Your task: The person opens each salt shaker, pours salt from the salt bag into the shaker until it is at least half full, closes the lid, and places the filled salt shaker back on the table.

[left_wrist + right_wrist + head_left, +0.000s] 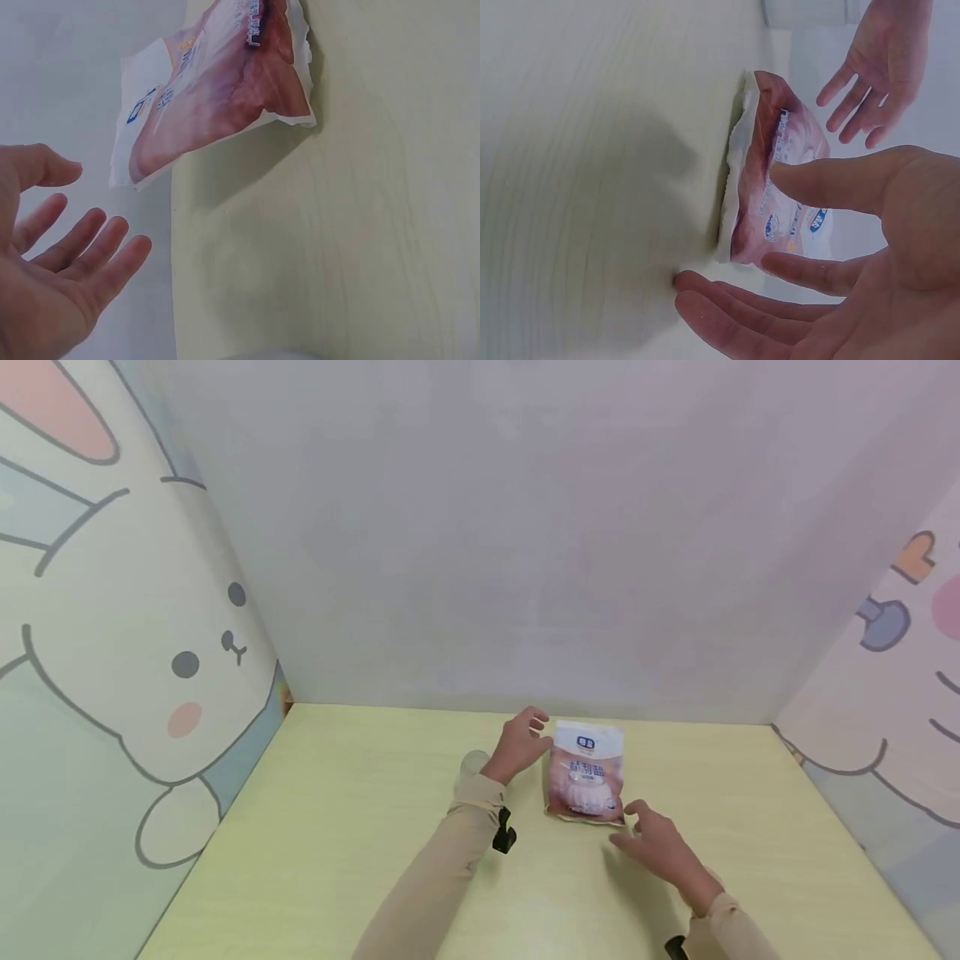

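A white and reddish-brown plastic packet point(587, 772) with blue lettering lies on the pale yellow table. My left hand point(519, 745) is at its upper left side, fingers loosely bent and holding nothing. In the left wrist view the packet point(217, 82) lies beyond the spread fingers point(112, 262), apart from them. Near the lower right corner of the packet is my right hand point(660, 847), its thumb and fingers spread apart. The right wrist view has the packet point(772, 180) behind the right thumb and fingers, with the left hand point(885, 67) on its far side.
A clear glass jar point(474, 763) stands on the table point(360, 827) just left of the left wrist, partly hidden by the forearm. A plain pale wall point(487, 568) rises behind the table's far edge. Side panels with cartoon animals point(150, 635) flank the table.
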A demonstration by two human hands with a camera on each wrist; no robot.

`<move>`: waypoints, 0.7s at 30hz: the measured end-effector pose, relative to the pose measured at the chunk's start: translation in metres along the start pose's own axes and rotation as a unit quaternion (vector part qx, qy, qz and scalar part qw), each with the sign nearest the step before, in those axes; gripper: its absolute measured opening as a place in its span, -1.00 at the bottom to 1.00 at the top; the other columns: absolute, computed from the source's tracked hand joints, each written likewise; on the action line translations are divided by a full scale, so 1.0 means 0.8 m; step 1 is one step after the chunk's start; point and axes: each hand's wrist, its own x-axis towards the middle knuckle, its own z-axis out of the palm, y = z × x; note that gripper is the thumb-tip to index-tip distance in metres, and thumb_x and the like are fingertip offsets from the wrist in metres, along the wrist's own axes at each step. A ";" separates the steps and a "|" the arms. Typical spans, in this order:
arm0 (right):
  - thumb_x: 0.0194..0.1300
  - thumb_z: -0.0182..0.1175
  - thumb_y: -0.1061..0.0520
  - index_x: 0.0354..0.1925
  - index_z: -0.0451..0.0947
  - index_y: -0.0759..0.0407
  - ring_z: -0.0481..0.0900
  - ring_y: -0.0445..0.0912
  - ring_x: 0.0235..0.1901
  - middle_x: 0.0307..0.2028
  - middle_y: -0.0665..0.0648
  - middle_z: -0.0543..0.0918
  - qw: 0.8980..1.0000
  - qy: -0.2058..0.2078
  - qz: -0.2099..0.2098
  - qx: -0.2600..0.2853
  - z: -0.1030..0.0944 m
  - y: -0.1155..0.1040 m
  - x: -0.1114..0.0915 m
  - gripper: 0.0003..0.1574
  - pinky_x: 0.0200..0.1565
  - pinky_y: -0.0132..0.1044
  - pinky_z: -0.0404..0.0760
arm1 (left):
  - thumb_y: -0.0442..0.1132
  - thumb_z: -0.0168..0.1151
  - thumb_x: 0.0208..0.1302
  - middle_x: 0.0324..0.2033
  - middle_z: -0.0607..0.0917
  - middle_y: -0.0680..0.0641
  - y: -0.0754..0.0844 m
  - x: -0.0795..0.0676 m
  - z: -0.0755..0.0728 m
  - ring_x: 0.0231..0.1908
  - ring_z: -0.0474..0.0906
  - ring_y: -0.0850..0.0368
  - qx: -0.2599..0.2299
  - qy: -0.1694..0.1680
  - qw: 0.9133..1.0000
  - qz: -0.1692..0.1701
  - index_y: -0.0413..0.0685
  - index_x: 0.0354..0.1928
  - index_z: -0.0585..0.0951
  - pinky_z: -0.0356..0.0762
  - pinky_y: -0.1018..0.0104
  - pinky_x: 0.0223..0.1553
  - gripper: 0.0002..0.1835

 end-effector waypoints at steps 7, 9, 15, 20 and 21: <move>0.05 0.37 0.17 -0.15 0.42 0.37 0.39 -0.04 -0.45 -0.45 0.16 0.50 1.000 0.018 -0.015 0.013 0.011 -0.004 0.006 -0.53 -0.40 -0.20 0.44 | -0.34 0.15 0.12 -0.05 0.61 -0.22 0.002 0.004 0.006 -0.09 0.56 -0.04 0.003 -0.005 1.000 -0.015 -0.19 0.07 0.49 0.58 0.19 -0.16 -0.59; 0.05 0.37 0.16 -0.16 0.41 0.39 0.39 -0.03 -0.44 -0.43 0.17 0.51 1.000 0.013 -0.014 0.013 0.012 -0.005 0.007 -0.53 -0.38 -0.19 0.45 | -0.34 0.14 0.15 -0.05 0.60 -0.22 0.005 0.006 0.007 -0.08 0.56 -0.06 0.004 -0.012 1.000 -0.026 -0.19 0.09 0.47 0.58 0.17 -0.18 -0.59; 0.06 0.35 0.16 -0.20 0.41 0.40 0.45 -0.03 -0.40 -0.38 0.19 0.57 1.000 0.019 0.001 0.003 0.013 -0.009 0.009 -0.56 -0.35 -0.17 0.49 | -0.31 0.08 0.19 0.01 0.57 -0.24 0.014 0.010 0.011 -0.01 0.51 -0.11 0.006 -0.045 0.998 -0.040 -0.15 0.18 0.41 0.55 0.11 -0.09 -0.54; 0.08 0.24 0.24 -0.27 0.41 0.32 0.39 -0.04 -0.47 -0.45 0.11 0.52 0.999 0.045 0.010 -0.003 0.020 -0.008 0.016 -0.74 -0.43 -0.23 0.42 | -0.31 0.05 0.20 0.11 0.50 -0.30 0.016 0.014 0.013 0.07 0.46 -0.16 0.012 -0.071 0.996 -0.050 -0.12 0.26 0.34 0.51 0.05 -0.01 -0.47; 0.07 0.22 0.25 -0.28 0.41 0.31 0.39 -0.03 -0.47 -0.46 0.11 0.51 0.999 0.048 0.012 -0.009 0.022 -0.007 0.018 -0.76 -0.43 -0.23 0.41 | -0.31 0.05 0.20 0.12 0.49 -0.31 0.015 0.014 0.014 0.09 0.45 -0.16 0.015 -0.074 0.996 -0.051 -0.11 0.28 0.32 0.51 0.04 0.00 -0.45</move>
